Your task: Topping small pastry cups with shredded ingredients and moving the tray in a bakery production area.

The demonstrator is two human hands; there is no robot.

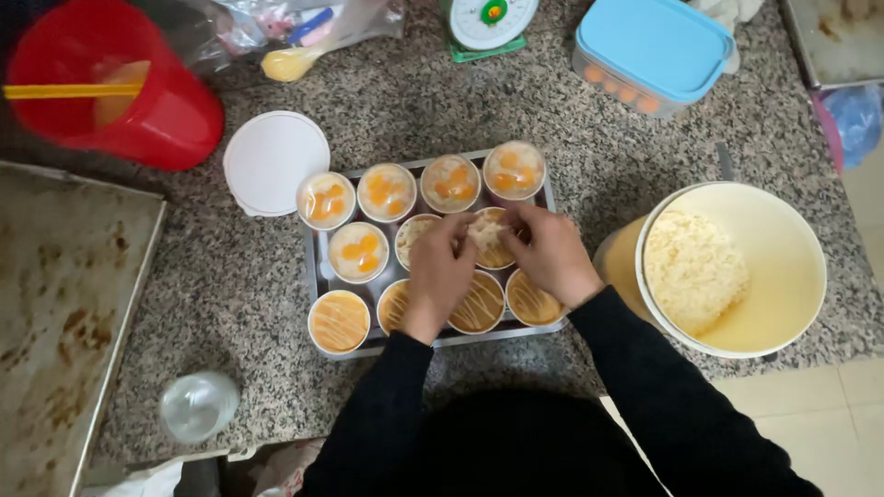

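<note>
Long black sleeves run down both arms to the wrists; left hand (439, 276) and right hand (551, 256) bare

Red jug (110, 83) cut off by top-left edge; scale (486, 23) half out of frame at top; left hand (440, 276) & right hand (550, 253) hide middle cup (493, 241) contents; bag items (304, 28) too blurred to tell

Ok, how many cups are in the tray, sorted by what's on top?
Cups topped with orange pieces: 5
Cups with pale shreds: 2
Cups with drizzle only: 4
Total: 11 in view; the right hand may hide one more.
</note>
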